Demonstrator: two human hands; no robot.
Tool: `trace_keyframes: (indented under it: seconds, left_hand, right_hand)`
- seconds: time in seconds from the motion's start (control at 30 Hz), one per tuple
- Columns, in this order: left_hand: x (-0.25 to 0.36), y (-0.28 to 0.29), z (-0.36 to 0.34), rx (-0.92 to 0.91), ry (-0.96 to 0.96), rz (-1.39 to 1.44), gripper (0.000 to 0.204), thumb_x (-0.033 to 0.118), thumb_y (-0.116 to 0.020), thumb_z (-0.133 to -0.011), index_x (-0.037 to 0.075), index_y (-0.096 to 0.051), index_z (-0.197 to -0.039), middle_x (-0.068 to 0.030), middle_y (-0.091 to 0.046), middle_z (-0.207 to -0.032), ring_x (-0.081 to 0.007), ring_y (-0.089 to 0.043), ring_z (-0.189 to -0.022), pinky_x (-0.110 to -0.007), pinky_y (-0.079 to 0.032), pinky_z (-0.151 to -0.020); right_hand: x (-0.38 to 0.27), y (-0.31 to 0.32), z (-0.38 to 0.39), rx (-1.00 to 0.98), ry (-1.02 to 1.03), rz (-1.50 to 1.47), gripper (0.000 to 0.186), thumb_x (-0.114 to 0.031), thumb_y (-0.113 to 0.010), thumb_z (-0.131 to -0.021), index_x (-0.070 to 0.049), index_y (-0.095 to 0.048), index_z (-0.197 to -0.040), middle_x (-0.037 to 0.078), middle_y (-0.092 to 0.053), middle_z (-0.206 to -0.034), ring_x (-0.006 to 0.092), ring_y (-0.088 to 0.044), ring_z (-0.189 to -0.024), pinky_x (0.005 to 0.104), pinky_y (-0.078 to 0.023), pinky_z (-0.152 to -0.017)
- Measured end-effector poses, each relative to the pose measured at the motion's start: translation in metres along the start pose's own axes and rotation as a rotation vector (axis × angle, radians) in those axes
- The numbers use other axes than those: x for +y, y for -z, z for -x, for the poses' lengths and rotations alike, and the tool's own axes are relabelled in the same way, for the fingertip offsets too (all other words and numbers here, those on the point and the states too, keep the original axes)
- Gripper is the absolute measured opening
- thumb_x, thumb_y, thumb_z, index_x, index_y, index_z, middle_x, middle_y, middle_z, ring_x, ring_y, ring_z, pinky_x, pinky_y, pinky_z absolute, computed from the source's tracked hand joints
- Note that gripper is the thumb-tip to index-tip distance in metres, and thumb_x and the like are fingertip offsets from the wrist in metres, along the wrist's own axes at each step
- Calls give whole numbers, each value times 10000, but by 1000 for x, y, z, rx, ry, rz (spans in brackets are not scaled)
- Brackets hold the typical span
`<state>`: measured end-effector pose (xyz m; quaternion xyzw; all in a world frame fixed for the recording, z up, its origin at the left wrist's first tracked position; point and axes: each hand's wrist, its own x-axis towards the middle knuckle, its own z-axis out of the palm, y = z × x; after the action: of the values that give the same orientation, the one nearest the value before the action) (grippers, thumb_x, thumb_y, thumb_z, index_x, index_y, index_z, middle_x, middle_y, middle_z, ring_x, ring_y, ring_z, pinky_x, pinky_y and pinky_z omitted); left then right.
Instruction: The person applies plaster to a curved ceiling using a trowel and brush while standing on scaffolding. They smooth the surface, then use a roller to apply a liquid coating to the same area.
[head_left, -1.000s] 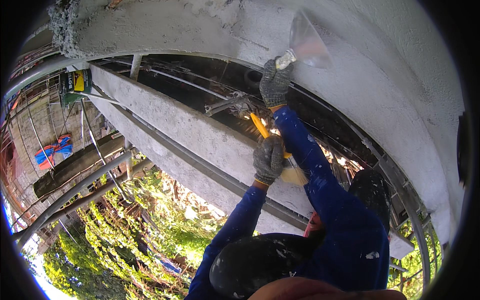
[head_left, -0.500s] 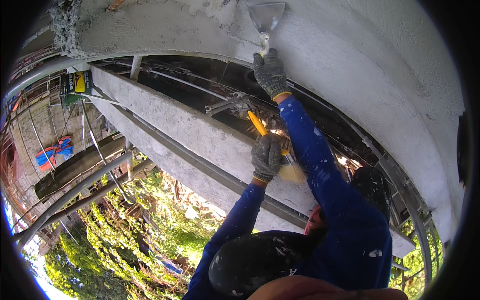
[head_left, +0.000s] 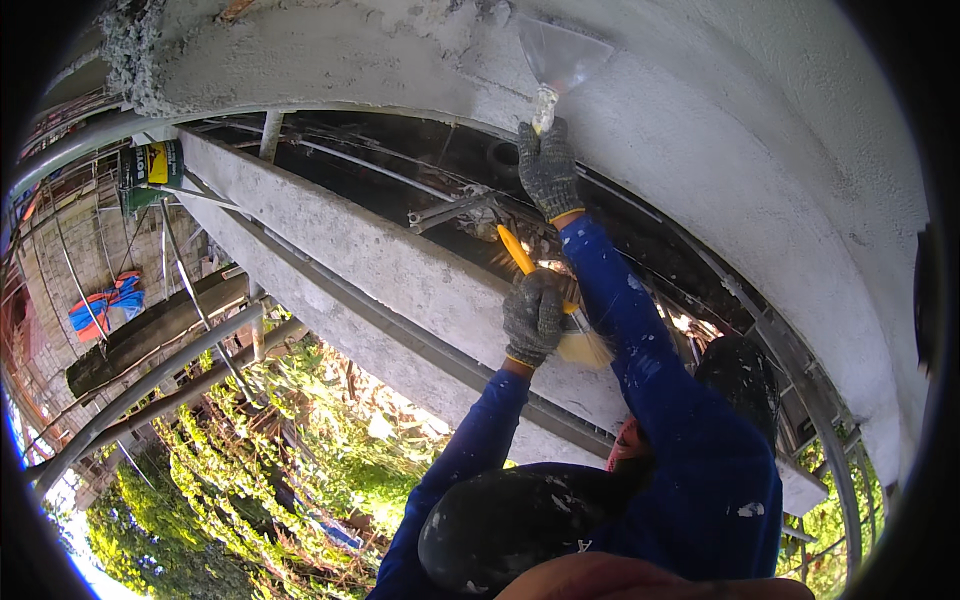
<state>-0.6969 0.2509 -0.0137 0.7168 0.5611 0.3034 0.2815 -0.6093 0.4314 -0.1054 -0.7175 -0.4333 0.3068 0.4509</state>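
My right hand (head_left: 549,172), in a dark grey knit glove, grips the handle of a putty knife (head_left: 562,58). Its wide, flared blade lies against the pale grey plastered wall (head_left: 690,120) at the top of the view. Lower down, my left hand (head_left: 533,315), gloved the same way, is closed around a paintbrush (head_left: 514,248). The brush's yellow handle points up and to the left, and its pale bristles fan out to the lower right, close to my right sleeve. Rough, grainy mortar (head_left: 140,60) clings to the wall's far left end.
A concrete ledge (head_left: 330,215) slants beneath my arms, with a metal pipe along its side. A dark green bucket (head_left: 152,175) hangs or stands at the ledge's far left end. Scaffold pipes (head_left: 150,385) cross on the left. Green plants (head_left: 240,480) show far below.
My right hand and the putty knife have shifted slightly right and down along the wall, and the blade now shows wider. My left hand with the paintbrush has stayed nearly still.
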Motion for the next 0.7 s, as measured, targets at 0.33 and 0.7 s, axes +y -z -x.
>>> trace_keyframes:
  seconds: [0.33, 0.7]
  left_hand:
    - [5, -7, -4, 34, 117, 94, 201, 177, -531, -916, 9, -633, -959, -198, -641, -885, -387, -642, -824, -441, -518, -713]
    - [9, -7, -6, 63, 81, 138, 226, 201, -549, -928, 4, -648, -972, -182, -656, -907, -371, -647, -847, -441, -518, -754]
  right_hand:
    - [1, 22, -45, -88, 150, 201, 441, -403, -560, -953, 0, -497, -1122, 290, -658, -872, 484, -650, -836, 543, -521, -700]
    - [-19, 60, -68, -108, 140, 411, 409, -440, -553, -953, -68, -503, -1116, 216, -682, -775, 446, -664, -687, 567, -516, -612]
